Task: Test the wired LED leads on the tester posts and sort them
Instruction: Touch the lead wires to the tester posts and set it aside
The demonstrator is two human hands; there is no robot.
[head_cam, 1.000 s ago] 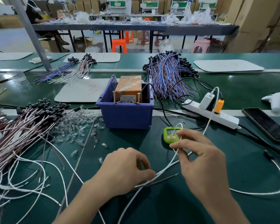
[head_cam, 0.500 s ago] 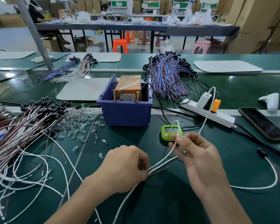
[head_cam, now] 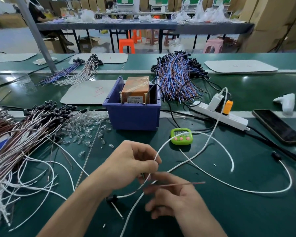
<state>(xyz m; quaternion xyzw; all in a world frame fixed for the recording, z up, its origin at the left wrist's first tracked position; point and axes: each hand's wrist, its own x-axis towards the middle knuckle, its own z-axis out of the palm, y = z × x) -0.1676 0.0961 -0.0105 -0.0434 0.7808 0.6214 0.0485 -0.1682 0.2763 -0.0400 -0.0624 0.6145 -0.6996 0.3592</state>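
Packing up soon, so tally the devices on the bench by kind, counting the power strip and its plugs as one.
Tester box: 1
Green timer: 1
Power strip: 1
Phone: 1
White handheld device: 1
Total: 5

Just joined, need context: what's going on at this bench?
A person holds one wired LED lead over the bench. The left hand pinches its white and brown wires; the right hand, blurred, is just below, grip unclear. The lead is not yet at the tester posts in the blue bin. More leads are piled at left.
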